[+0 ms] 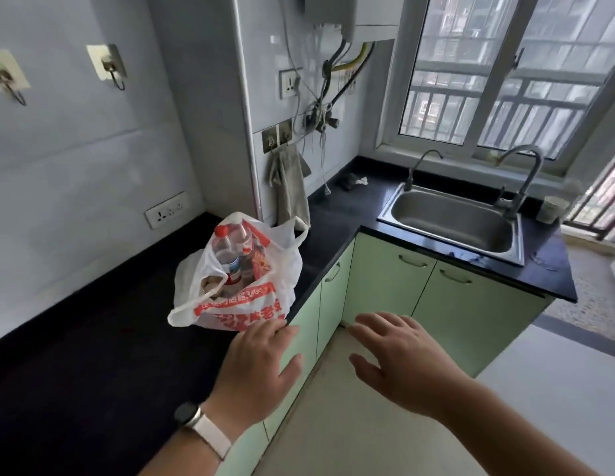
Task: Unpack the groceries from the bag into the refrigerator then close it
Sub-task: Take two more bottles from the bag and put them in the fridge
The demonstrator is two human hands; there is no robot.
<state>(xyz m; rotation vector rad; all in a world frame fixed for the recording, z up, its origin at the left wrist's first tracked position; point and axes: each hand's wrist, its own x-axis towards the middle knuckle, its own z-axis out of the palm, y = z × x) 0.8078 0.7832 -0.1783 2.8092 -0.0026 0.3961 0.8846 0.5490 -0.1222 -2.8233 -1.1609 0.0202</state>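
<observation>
A white plastic grocery bag (244, 304) with red print stands on the black countertop (93, 338) near its front edge. Two clear bottles with red caps (227, 252) stick up inside it, beside a red packet and some pale items. My left hand (261, 365), a watch on its wrist, hovers with fingers straight just in front of the bag, holding nothing. My right hand (398, 359) is spread open over the floor, to the right of the bag, also with nothing in it. No refrigerator is in view.
Pale green cabinets (385, 280) run under the counter round the corner. A steel sink (453, 221) with two taps sits below the window. A grey towel (288, 187) hangs on the wall behind the bag. Wall sockets and hooks are on the left wall.
</observation>
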